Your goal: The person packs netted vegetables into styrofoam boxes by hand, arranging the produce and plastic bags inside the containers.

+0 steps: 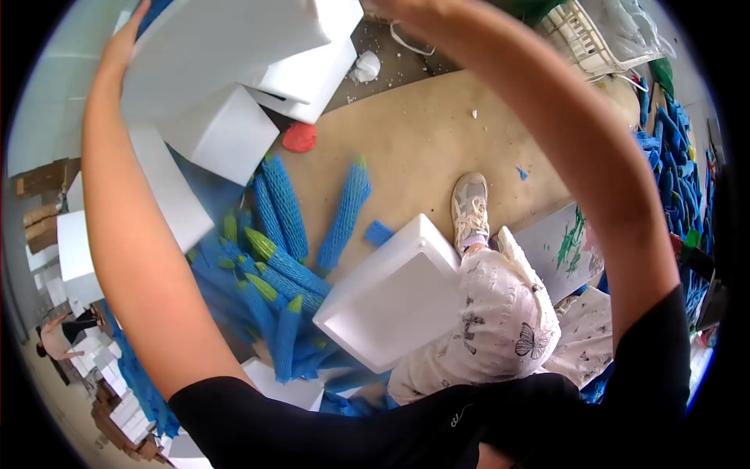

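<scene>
Both my arms reach up to the top of the view. My left hand (131, 30) is at the upper left, against the side of a large white foam box (211, 59); its fingers are cut off or hidden. My right hand (406, 8) is blurred at the top edge, right of the white boxes, and its fingers cannot be made out. Below lie several green, elongated vegetables in blue mesh sleeves (281, 203). A white foam box or lid (398, 293) leans beside my leg.
Cardboard (391, 117) covers the floor, with a red piece (299, 137) on it. A white crate (582, 39) stands at the upper right, above piled blue mesh (676, 156). Another person (58, 340) is at the far left, among stacked boxes.
</scene>
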A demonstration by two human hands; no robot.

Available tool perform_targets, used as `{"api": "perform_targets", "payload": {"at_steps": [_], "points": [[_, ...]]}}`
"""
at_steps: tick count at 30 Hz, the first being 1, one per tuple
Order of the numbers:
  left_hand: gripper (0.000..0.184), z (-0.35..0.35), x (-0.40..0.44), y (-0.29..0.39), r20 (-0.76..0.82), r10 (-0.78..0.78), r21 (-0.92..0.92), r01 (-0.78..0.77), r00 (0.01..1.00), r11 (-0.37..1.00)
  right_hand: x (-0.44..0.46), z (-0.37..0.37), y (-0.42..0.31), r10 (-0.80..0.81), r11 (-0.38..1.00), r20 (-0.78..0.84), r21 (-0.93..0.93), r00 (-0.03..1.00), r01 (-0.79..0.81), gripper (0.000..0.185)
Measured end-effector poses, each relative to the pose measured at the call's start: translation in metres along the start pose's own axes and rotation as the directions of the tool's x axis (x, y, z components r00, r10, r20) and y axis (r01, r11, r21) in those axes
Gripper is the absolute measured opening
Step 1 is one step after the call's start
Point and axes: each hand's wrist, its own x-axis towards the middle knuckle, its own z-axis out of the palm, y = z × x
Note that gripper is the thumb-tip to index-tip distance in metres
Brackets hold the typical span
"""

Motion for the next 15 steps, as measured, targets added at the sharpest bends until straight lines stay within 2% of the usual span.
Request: {"api": "perform_targets", "payload": {"at_steps": [1,2,3,4,5,6,7,8,9,10,11,12,13,14,15], "points": [[0.063,0.006,0.004,0.001,-0.058,0.125,0.029,-0.123,0.991,0.992,-0.047,0.004,0.005,0.144,0.988,-0.033,-0.047,0.989,-0.146,0.043],[0.058,0.013,0.011,0.008,-0.120,0.259,0.065,-0.253,0.958,0.965,-0.099,0.025,0.033,-0.056,0.994,-0.072,-0.092,0.996,0.049,0.052],[0.063,0.016,0.005,0.017,-0.201,0.291,0.282,-0.229,0.935,0.932,-0.144,0.040,0.063,0.084,0.981,0.297,-0.191,0.951,-0.027,0.087],[0.061,0.027,-0.010,0.026,-0.402,0.279,0.341,-0.140,0.872,0.930,-0.194,0.068,0.090,0.183,0.946,0.544,-0.323,0.819,0.003,0.099],[0.060,0.031,-0.017,0.031,-0.449,0.252,0.423,-0.045,0.857,0.905,-0.236,0.086,0.084,0.335,0.808,0.621,-0.576,0.709,0.124,0.099],[0.058,0.041,-0.031,0.041,-0.488,0.267,0.499,0.015,0.831,0.867,-0.263,0.101,0.099,0.402,0.728,0.730,-0.621,0.553,0.291,0.099],[0.054,0.041,-0.019,0.020,-0.575,0.427,0.548,-0.059,0.698,0.834,-0.277,0.111,0.111,0.522,0.735,0.760,-0.631,0.386,0.248,0.074],[0.047,0.039,-0.020,0.009,-0.583,0.456,0.564,-0.069,0.673,0.823,-0.284,0.124,0.135,0.545,0.739,0.752,-0.640,0.371,0.211,0.042],[0.043,0.035,-0.015,-0.011,-0.616,0.461,0.553,-0.066,0.638,0.831,-0.289,0.119,0.141,0.418,0.724,0.757,-0.612,0.503,0.319,0.022],[0.041,0.042,-0.033,-0.013,-0.679,0.439,0.488,-0.085,0.588,0.869,-0.294,0.114,0.131,0.388,0.717,0.758,-0.606,0.524,0.345,0.021],[0.039,0.046,-0.047,-0.021,-0.715,0.491,0.388,-0.302,0.498,0.871,-0.298,0.108,0.130,0.308,0.766,0.782,-0.541,0.543,0.346,0.024],[0.038,0.052,-0.081,-0.019,-0.688,0.579,0.408,-0.427,0.437,0.807,-0.296,0.100,0.122,0.265,0.791,0.762,-0.522,0.591,0.319,0.027],[0.041,0.065,-0.140,-0.001,-0.633,0.637,0.419,-0.497,0.441,0.760,-0.290,0.090,0.109,0.221,0.815,0.740,-0.498,0.635,0.297,0.030],[0.042,0.081,-0.202,0.009,-0.557,0.685,0.433,-0.540,0.469,0.722,-0.283,0.082,0.098,0.024,0.832,0.619,-0.448,0.785,0.327,0.034],[0.040,0.093,-0.258,0.005,-0.467,0.746,0.500,-0.554,0.475,0.666,-0.274,0.068,0.088,-0.177,0.829,0.450,-0.411,0.876,0.379,0.037]]}}
